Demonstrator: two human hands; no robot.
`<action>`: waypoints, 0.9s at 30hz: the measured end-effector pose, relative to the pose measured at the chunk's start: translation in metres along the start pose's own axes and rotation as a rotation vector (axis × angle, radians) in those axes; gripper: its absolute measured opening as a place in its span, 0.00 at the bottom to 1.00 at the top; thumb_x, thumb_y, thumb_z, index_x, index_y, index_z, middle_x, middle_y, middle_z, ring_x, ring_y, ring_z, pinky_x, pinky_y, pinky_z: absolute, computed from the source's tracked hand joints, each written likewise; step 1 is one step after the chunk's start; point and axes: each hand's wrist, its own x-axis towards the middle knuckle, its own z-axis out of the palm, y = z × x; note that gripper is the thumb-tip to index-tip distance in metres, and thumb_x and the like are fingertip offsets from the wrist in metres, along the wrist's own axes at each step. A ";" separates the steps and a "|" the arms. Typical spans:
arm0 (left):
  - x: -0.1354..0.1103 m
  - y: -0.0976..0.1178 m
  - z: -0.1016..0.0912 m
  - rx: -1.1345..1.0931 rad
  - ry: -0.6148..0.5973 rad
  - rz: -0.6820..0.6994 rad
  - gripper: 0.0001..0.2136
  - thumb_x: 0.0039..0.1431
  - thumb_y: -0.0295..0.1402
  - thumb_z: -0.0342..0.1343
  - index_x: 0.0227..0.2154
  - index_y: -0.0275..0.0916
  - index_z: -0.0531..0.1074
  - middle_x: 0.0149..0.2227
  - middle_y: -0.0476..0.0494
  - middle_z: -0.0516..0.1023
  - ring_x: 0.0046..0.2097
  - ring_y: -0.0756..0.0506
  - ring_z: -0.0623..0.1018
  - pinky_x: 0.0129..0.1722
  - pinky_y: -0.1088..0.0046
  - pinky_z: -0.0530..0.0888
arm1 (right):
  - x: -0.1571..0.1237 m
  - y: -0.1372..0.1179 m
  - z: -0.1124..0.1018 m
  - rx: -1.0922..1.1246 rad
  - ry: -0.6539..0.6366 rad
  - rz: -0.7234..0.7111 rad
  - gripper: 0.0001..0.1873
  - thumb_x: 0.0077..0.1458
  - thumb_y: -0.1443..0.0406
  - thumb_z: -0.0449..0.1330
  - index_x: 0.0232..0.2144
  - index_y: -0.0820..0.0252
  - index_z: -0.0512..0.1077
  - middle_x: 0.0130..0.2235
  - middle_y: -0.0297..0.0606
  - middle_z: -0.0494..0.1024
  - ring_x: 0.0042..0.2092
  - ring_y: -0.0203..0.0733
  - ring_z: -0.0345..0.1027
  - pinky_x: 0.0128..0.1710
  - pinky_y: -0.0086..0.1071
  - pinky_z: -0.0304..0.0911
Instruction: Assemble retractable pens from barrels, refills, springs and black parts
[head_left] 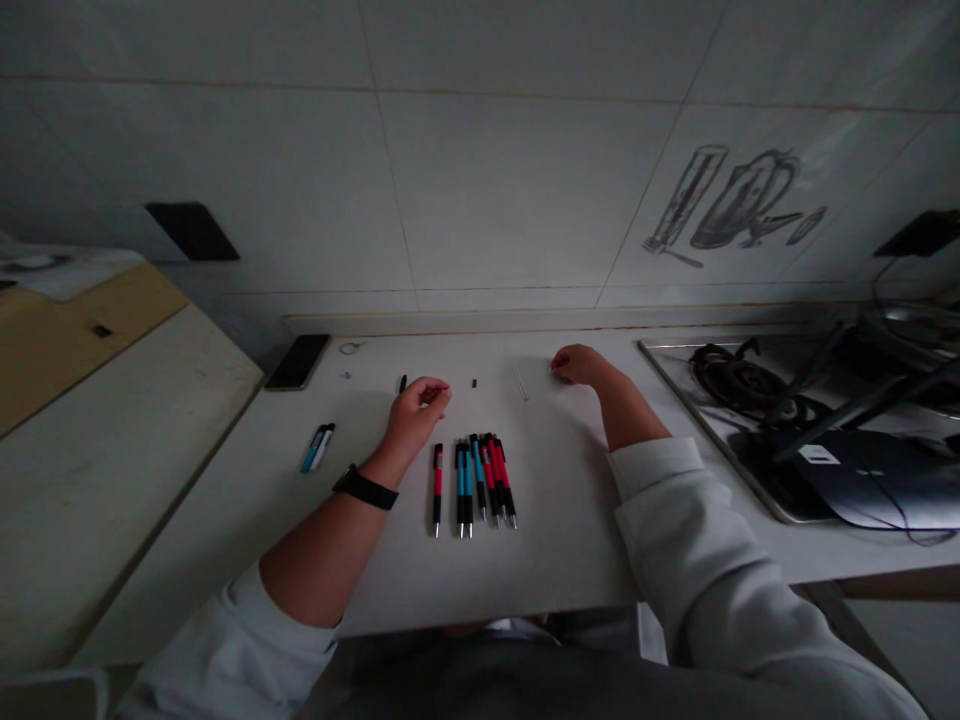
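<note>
- On the white worktop [570, 545], a row of pens [469, 482] is laid out nearest the body; seven are counted: four red pens [438, 470] and three blue pens [469, 465], with one red set slightly apart at the left end.
- To the left of the row, two short barrels [318, 448] are placed side by side, one blue and one white.
- Beyond the row's left end, the left hand [420, 405] is held with fingers loosely curled and thumb drawn in; whether anything is gripped cannot be told.
- Past that hand, one black piece [403, 383] is partly seen; one small dark piece [474, 383] is set straight beyond the row.
- Beyond the row's right end, two thin pale rods [520, 382] are laid close together.
- Farther right of the row, the right hand [576, 365] is lowered near the worktop, fingertips drawn together; what is pinched, if anything, cannot be made out.
- Far left beyond the row, one phone [298, 362] and one thin ring [350, 348] are seen.
</note>
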 end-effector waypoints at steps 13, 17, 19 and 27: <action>0.002 0.000 0.000 0.002 -0.022 -0.002 0.12 0.56 0.40 0.64 0.39 0.39 0.78 0.36 0.44 0.76 0.37 0.47 0.75 0.29 0.76 0.76 | -0.004 0.005 -0.017 0.079 -0.019 0.023 0.14 0.54 0.72 0.65 0.44 0.62 0.80 0.35 0.40 0.85 0.30 0.37 0.76 0.33 0.27 0.69; 0.001 0.000 0.001 -0.004 -0.035 -0.004 0.12 0.56 0.40 0.65 0.39 0.39 0.78 0.35 0.45 0.76 0.37 0.48 0.75 0.30 0.76 0.76 | -0.015 -0.009 -0.032 0.199 0.111 -0.097 0.10 0.60 0.70 0.62 0.45 0.62 0.78 0.38 0.42 0.84 0.30 0.34 0.75 0.32 0.26 0.67; 0.001 0.000 0.001 -0.004 -0.035 0.001 0.11 0.56 0.40 0.64 0.38 0.39 0.78 0.35 0.45 0.76 0.36 0.48 0.74 0.30 0.76 0.76 | -0.022 -0.025 -0.033 0.221 0.095 -0.167 0.09 0.61 0.69 0.62 0.44 0.62 0.78 0.37 0.41 0.84 0.30 0.34 0.75 0.31 0.25 0.67; 0.001 0.001 0.001 -0.008 -0.035 0.007 0.11 0.56 0.39 0.65 0.38 0.39 0.78 0.35 0.44 0.76 0.36 0.48 0.75 0.30 0.75 0.76 | -0.029 -0.069 -0.007 -0.041 -0.231 -0.109 0.15 0.54 0.73 0.66 0.45 0.62 0.81 0.36 0.43 0.86 0.31 0.40 0.78 0.32 0.28 0.68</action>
